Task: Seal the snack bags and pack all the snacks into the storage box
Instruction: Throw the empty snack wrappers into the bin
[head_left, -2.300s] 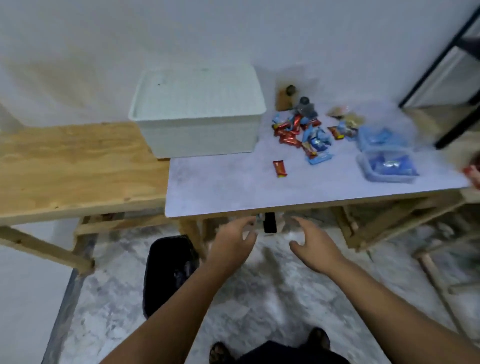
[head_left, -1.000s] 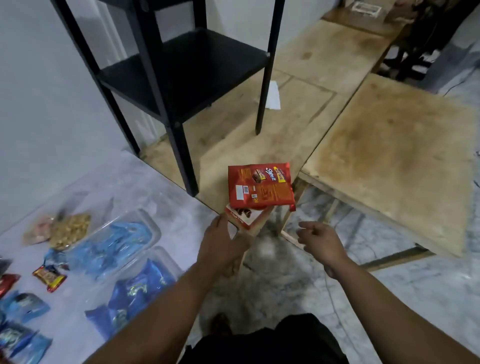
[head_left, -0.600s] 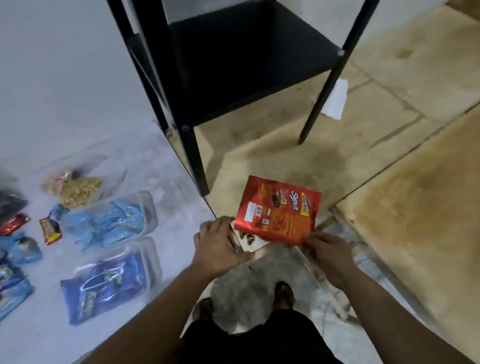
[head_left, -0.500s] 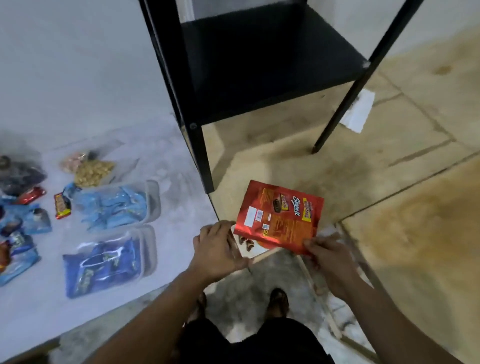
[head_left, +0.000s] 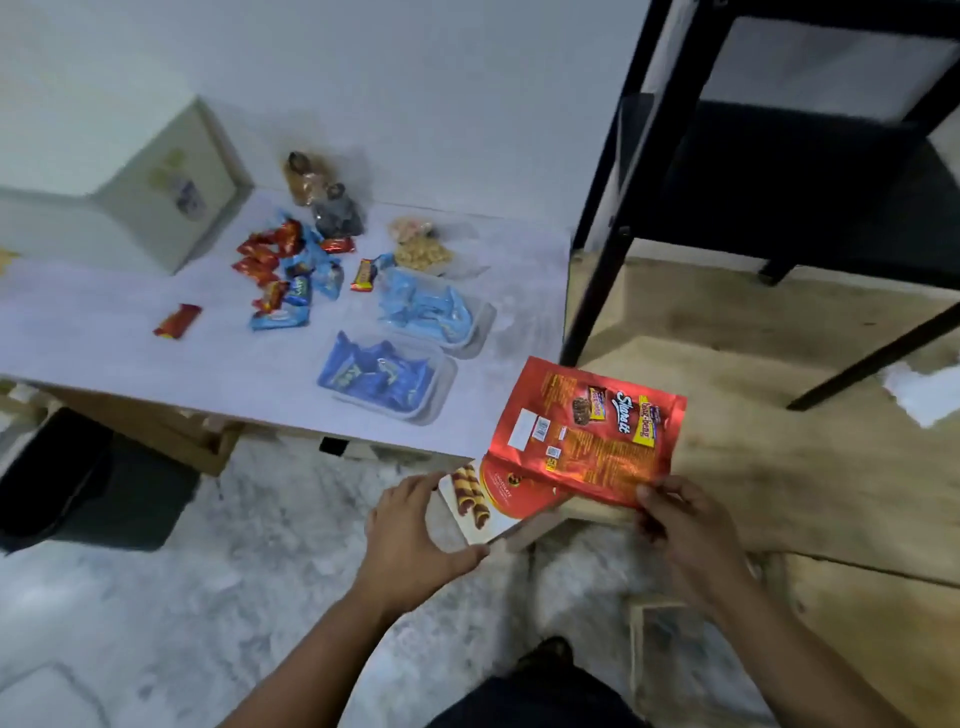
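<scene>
Progress: early, nothing visibly packed | your right hand (head_left: 685, 525) pinched the red snack bag (head_left: 587, 431), left hand (head_left: 415, 525) gripped the wafer pack (head_left: 483, 499), both right of the storage box (head_left: 119, 202) | loose snacks (head_left: 291, 275) beside the box still awaited packing

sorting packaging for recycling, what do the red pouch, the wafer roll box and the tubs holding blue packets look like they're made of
Red pouch: likely glossy foil-lined plastic film; it glints and creases. Wafer roll box: probably printed card, flat with straight edges and a light sheen. Two tubs: clear rigid plastic, since the blue packets show through the walls.
</scene>
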